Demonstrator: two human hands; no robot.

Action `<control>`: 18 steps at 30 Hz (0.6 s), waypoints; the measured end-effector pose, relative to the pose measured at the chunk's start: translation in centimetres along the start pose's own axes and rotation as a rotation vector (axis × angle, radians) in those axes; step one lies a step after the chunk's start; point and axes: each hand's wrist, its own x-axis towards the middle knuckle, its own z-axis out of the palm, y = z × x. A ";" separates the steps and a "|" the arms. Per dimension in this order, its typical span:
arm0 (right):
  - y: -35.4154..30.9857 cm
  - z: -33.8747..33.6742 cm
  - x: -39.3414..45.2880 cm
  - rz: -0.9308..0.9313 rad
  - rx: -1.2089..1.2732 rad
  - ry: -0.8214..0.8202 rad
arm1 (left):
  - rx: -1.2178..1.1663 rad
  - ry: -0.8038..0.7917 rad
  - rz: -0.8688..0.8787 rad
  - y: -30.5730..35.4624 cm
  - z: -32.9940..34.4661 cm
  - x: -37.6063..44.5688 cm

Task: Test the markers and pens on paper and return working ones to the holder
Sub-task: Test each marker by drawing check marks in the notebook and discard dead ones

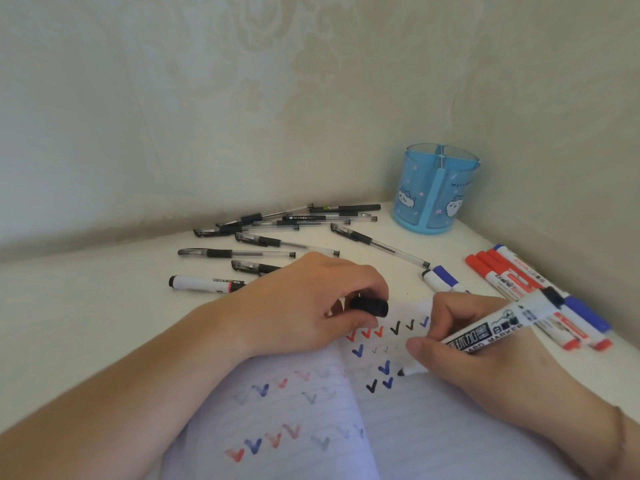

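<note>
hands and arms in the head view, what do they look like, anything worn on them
Both forearms are bare, with no sleeves in view. The left hand shows no ring, watch or glove. The right hand is also ungloved and ringless; a thin band or string appears to circle its wrist near the frame edge, though it is too blurred to identify.

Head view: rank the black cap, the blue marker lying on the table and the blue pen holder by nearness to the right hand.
From the right hand:
1. Black cap, held in the left hand.
2. Blue marker, just behind.
3. Blue pen holder, back corner.
</note>
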 end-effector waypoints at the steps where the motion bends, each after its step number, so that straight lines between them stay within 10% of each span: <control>1: 0.1 0.1 0.0 -0.010 -0.016 -0.006 | -0.002 -0.002 0.002 0.0 0.0 0.0; 18: 0.0 0.0 0.1 0.037 0.008 0.025 | 0.016 -0.008 0.019 -0.1 0.1 -0.1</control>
